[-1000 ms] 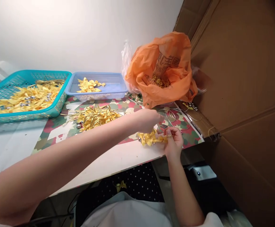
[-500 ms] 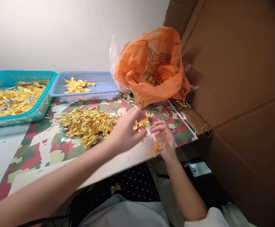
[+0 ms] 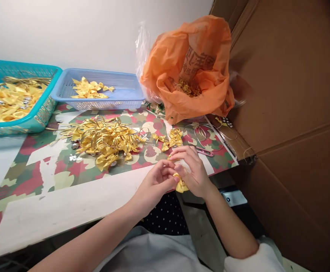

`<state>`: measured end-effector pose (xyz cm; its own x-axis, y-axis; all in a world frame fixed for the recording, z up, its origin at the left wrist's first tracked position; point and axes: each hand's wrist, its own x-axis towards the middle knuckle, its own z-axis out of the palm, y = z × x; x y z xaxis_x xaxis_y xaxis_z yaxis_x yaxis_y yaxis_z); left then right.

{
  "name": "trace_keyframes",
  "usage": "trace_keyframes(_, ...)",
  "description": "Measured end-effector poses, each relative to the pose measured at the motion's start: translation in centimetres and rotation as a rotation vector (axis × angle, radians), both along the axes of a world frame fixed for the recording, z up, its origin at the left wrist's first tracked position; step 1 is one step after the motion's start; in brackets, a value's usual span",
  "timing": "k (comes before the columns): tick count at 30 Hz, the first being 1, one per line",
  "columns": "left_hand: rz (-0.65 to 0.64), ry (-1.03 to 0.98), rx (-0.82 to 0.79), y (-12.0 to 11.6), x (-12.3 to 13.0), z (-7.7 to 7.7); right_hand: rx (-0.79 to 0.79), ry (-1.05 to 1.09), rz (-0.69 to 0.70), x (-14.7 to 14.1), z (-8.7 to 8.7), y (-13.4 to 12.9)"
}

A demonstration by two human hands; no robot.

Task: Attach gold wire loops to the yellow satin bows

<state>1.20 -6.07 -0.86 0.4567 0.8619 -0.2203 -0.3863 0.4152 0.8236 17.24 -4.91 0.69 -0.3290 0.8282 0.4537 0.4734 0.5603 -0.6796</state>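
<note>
My left hand (image 3: 159,180) and my right hand (image 3: 194,172) meet above the front edge of the table, with fingers curled and pinched together. Between them is a yellow ribbon bow (image 3: 182,186), its lower part showing below the fingers; the rest is covered by them. Just beyond my hands lies a small group of gold bows (image 3: 172,139). To their left is a bigger heap of gold bows (image 3: 105,139) with twist ties and silver bells. A pink-handled tool (image 3: 205,152), partly hidden, rests behind my right hand.
A teal basket (image 3: 47,102) with bows and bells stands at the left. Beside it, a blue basket (image 3: 113,105) holds more bows. An orange plastic bag (image 3: 193,107) gapes at the back. Thin wire loops (image 3: 200,132) lie near a cardboard wall (image 3: 295,94) on the right.
My left hand has come back from near the small group of bows to join my right hand. Both now pinch at the bow, which earlier hung by my right hand. The view has shifted slightly.
</note>
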Motion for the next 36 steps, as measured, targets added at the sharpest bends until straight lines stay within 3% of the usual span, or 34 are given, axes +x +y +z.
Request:
trace_keyframes(3, 0.130, -0.013, 0.044, -0.1, -0.6, -0.3, -0.014, -0.115, 0.038, 3.0, -0.4, 0.4)
trace_keyframes(7, 0.207, 0.045, 0.038, -0.3, -1.7, -0.3, 0.081, -0.442, -0.462, 7.9, -2.0, 1.7)
trace_keyframes(10, 0.268, 0.049, 0.012, -0.8, -2.2, -0.3, 0.049, -0.588, -0.560, 9.8, -3.5, 2.4)
trace_keyframes(16, 0.327, 0.039, -0.008, -1.1, -2.4, -0.4, 0.007, -0.609, -0.494, 9.8, -4.3, 2.9)
trace_keyframes(19, 0.300, 0.053, 0.004, -1.0, -2.5, -0.5, -0.043, -0.486, -0.516, 9.7, -4.1, 3.1)
trace_keyframes(22, 0.268, 0.028, -0.022, -0.7, -2.5, -0.6, -0.092, -0.271, -0.500, 8.7, -3.4, 2.5)
trace_keyframes(26, 0.239, -0.004, -0.090, -0.4, -2.4, -0.7, -0.117, -0.076, -0.321, 5.8, -1.3, 0.7)
trace_keyframes(31, 0.212, 0.118, 0.010, -0.3, -2.4, -0.6, -0.085, -0.116, -0.111, 2.8, 1.3, -1.0)
trace_keyframes(36, 0.204, 0.202, 0.112, -0.4, -2.7, -0.3, -0.052, -0.315, -0.039, 2.2, 2.0, -1.6)
